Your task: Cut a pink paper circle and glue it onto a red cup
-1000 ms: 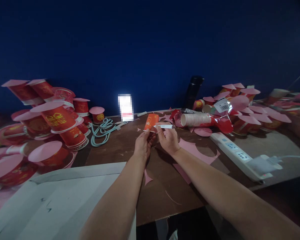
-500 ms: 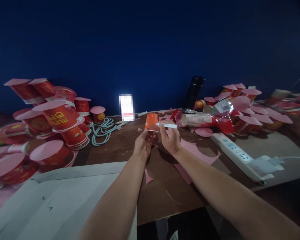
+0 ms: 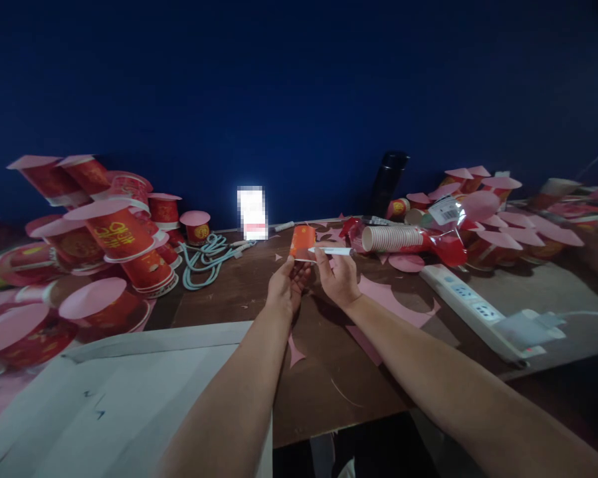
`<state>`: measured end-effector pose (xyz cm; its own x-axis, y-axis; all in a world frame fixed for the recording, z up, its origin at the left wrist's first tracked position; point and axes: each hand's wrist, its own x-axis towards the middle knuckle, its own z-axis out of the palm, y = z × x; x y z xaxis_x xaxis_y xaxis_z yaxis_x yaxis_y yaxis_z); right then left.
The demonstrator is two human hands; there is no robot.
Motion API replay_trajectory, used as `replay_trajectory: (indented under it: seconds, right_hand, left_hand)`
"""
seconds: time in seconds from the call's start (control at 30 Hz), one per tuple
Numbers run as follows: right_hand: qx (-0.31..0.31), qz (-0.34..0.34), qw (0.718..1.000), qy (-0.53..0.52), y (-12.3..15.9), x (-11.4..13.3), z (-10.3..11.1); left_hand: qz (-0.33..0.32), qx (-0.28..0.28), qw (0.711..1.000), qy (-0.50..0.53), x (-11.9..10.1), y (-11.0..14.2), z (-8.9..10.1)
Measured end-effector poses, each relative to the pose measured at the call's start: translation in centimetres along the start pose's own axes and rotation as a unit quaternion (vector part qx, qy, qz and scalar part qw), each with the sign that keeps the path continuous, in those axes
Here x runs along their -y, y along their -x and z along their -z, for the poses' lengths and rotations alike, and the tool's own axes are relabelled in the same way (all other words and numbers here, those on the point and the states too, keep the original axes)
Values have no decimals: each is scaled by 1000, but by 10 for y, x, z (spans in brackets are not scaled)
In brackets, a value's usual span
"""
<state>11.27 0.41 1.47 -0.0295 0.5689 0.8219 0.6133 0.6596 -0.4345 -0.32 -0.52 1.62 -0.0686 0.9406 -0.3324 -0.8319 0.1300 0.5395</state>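
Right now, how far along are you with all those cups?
Many look done: cups on the left and cups on the right wear pink discs. The left hand holds an orange cup, no disc visible; the right hand holds a white pen against it. That cup and the nested stack seem left.

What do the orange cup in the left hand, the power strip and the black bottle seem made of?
Orange cup: probably printed paper, low sheen, patterned wall. Power strip: likely hard white plastic, smooth, straight-edged housing. Black bottle: smooth, faint gleam near the top; coated metal or plastic, cannot tell.
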Motion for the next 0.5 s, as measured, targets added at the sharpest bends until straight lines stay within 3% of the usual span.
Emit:
replay_trajectory:
  seconds: [0.5]
  right_hand:
    - [17,58,998,22,0,6,1]
  left_hand:
    - [-18,26,999,13,4,-3,4]
